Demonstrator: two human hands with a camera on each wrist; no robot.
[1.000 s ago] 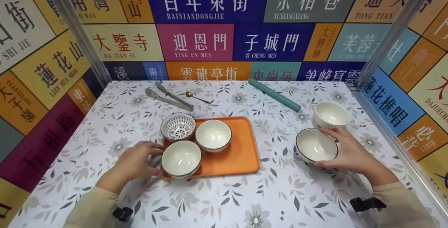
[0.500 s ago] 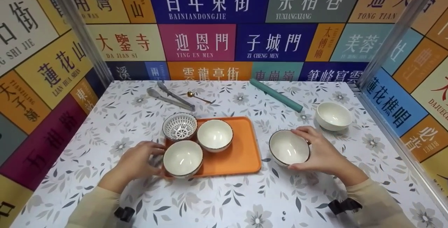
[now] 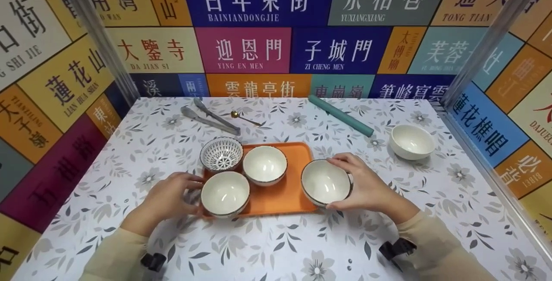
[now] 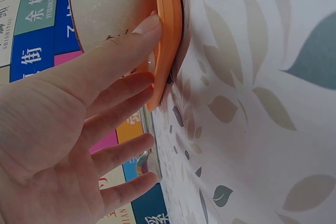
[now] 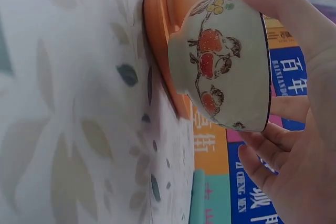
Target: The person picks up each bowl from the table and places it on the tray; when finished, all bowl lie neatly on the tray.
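Note:
My right hand (image 3: 364, 186) pinches a dark-rimmed bowl (image 3: 325, 182) by its side over the right edge of the orange tray (image 3: 297, 177). In the right wrist view this bowl (image 5: 226, 61) shows painted red birds, with its foot close to the tray's rim. My left hand (image 3: 170, 199) is at the tray's left edge, fingers extended; in the left wrist view its thumb and fingertips touch or nearly touch the tray rim (image 4: 168, 35). On the tray stand a patterned bowl (image 3: 221, 155) and two cream bowls, one in the middle (image 3: 265, 164), one at front left (image 3: 225, 194).
A plain white bowl (image 3: 412, 142) stands at the right of the flowered table. Toward the back lie grey tongs (image 3: 211, 119), a small gold spoon (image 3: 246, 118) and a green stick (image 3: 340, 115). Sign-patterned walls enclose the table.
My right hand has carried the held bowl leftward, from beside the white bowl to the tray's right edge. The left hand has stayed at the tray's left side.

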